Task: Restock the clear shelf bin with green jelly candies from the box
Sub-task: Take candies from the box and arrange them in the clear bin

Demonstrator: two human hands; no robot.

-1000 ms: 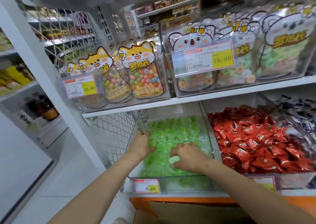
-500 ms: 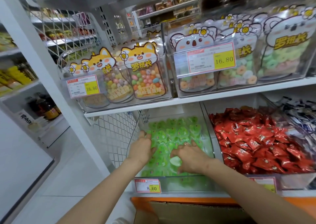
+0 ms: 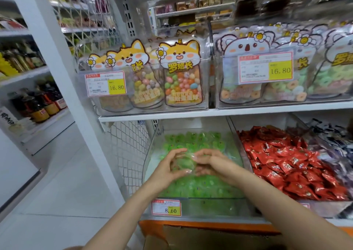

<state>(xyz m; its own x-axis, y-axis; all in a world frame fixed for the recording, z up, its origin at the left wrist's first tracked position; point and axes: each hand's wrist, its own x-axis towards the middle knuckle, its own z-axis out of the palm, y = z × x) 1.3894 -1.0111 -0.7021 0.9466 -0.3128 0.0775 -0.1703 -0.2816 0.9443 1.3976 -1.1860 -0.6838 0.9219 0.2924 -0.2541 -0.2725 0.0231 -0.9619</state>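
The clear shelf bin (image 3: 214,207) sits on the lower shelf, filled with green jelly candies (image 3: 200,141). Both of my hands hover over the middle of the heap. My left hand (image 3: 166,171) and my right hand (image 3: 214,165) curve toward each other, fingertips nearly touching, and cup a small clump of green candies (image 3: 182,163) between them. The picture is blurred, so the exact grip is unclear. The top of a brown cardboard box (image 3: 210,238) shows at the bottom edge, below the shelf.
A neighbouring bin of red wrapped candies (image 3: 286,160) stands to the right. The upper shelf (image 3: 210,112) with bagged sweets hangs close above the bin. Wire mesh (image 3: 129,144) and a white post (image 3: 63,78) bound the left side. A price tag (image 3: 166,207) marks the bin front.
My hands lay spread flat on the heap, a little apart. They have drawn together and risen slightly, now curled around a clump of candies.
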